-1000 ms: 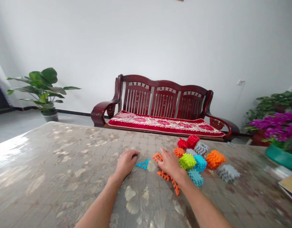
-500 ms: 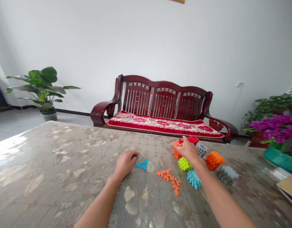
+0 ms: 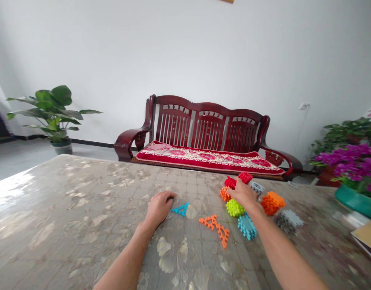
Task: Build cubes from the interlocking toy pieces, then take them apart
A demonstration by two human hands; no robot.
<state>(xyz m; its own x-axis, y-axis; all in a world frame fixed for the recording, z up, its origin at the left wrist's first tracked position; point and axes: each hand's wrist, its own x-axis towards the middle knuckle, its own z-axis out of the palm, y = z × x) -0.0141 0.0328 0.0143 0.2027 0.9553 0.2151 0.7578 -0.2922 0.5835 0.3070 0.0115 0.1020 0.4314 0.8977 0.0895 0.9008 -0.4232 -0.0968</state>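
Note:
My left hand [image 3: 160, 205] rests on the patterned tabletop with its fingers loosely stretched out, holding nothing. Just right of its fingertips lies a blue toothed triangle piece [image 3: 180, 209]. My right hand [image 3: 244, 194] reaches into the group of stacked toothed pieces, thumb and index finger apart. Its thumb is by a small orange stack [image 3: 224, 194], and its index finger is near a red stack [image 3: 230, 182]. A lime-green stack [image 3: 235, 208] and a light-blue stack [image 3: 247, 226] stand nearer to me. Two orange triangle pieces [image 3: 208, 221] lie mid-table. The fingers' far side is hidden.
Another red stack [image 3: 245, 177], a grey stack [image 3: 257, 188], a larger orange stack [image 3: 272, 202] and another grey stack [image 3: 288, 222] surround my right arm. A flower pot [image 3: 357, 201] and a notebook-like item [image 3: 366, 237] stand at the right edge. A wooden bench [image 3: 208, 129] is behind the table.
The orange piece at my right fingertips is no longer seen there. My right hand has shifted slightly right and nearer, uncovering the red stack. My left hand stays in place.

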